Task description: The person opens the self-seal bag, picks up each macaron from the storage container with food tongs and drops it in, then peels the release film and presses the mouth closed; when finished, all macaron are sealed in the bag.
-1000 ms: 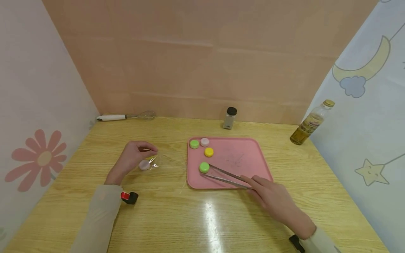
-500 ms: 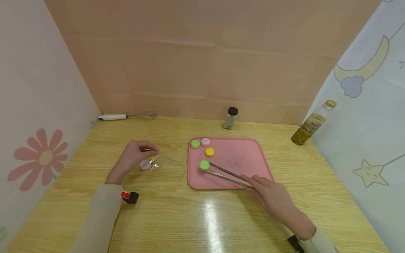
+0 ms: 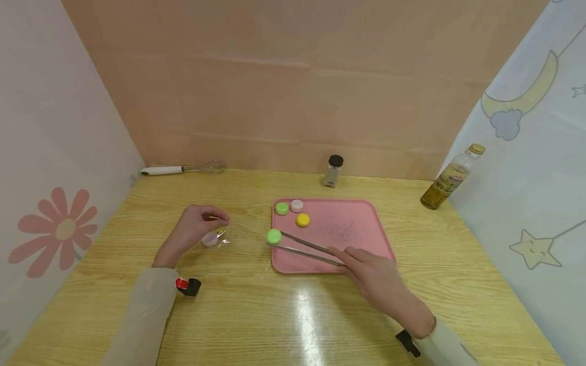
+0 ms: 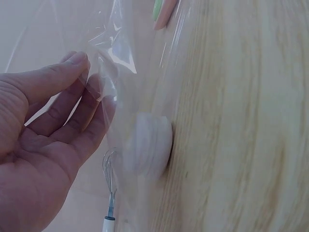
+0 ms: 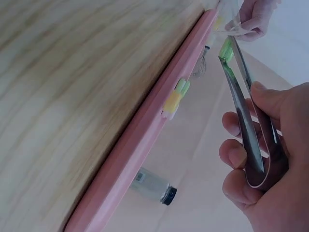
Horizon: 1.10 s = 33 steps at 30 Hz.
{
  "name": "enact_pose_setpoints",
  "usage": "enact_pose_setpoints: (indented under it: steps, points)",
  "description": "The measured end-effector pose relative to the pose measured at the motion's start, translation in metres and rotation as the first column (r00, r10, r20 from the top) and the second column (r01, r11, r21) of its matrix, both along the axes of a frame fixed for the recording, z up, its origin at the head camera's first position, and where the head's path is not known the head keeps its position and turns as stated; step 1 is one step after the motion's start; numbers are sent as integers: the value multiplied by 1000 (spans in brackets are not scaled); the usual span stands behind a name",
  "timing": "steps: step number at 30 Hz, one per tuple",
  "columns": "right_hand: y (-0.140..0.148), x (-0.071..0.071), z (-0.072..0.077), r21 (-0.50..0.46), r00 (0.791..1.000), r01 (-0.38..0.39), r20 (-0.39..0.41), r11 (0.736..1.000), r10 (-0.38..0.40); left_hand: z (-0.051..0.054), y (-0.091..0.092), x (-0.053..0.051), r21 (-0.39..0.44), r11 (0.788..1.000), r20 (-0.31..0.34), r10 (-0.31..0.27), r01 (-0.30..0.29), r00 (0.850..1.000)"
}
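Note:
My left hand point(image 3: 191, 230) pinches the edge of a clear plastic bag point(image 4: 113, 67) between thumb and fingers. Inside the bag lies a pale pink macaron point(image 4: 150, 145), low against the table. My right hand point(image 3: 377, 282) grips metal tongs point(image 5: 244, 108), whose tips hold a green macaron point(image 3: 274, 236) at the left edge of the pink tray point(image 3: 339, 254). In the right wrist view the green macaron point(image 5: 226, 50) is between the tong tips, raised above the tray. On the tray's back left are another green macaron point(image 3: 282, 208), a pale pink one point(image 3: 296, 205) and a yellow one point(image 3: 302, 220).
A whisk point(image 3: 183, 169) lies at the table's back left. Behind the tray stands a small black-capped jar point(image 3: 332, 172). An oil bottle point(image 3: 450, 178) is at the back right, beside the patterned side wall.
The tongs closed on the green macaron, and my right hand has carried it up and left from the tray's interior to its left edge. My left hand has stayed in place with the bag.

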State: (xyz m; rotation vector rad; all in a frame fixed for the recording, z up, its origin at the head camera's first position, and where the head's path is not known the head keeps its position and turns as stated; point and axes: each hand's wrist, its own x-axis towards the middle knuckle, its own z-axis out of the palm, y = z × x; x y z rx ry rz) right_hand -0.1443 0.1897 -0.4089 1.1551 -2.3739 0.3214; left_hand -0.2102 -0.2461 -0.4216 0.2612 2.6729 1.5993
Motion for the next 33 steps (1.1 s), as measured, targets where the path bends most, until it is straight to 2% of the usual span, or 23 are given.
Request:
enact_pose_setpoints:
  steps: [11, 22, 26, 33]
  points:
    - [-21, -6, -3, 71, 1000, -12, -8, 997, 13, -1, 1, -2, -37, 999, -3, -9, 9, 1000]
    - [-12, 8, 2, 27, 1000, -15, -9, 1000, 15, 1, 0, -2, -13, 1000, 19, -9, 9, 1000]
    - [-10, 11, 3, 32, 1000, -21, -11, 999, 21, 1, 1, -2, -29, 1000, 15, -12, 12, 1000]
    - [-23, 3, 3, 63, 999, -44, 7, 997, 43, -1, 2, -2, -45, 999, -4, -22, 22, 1000]
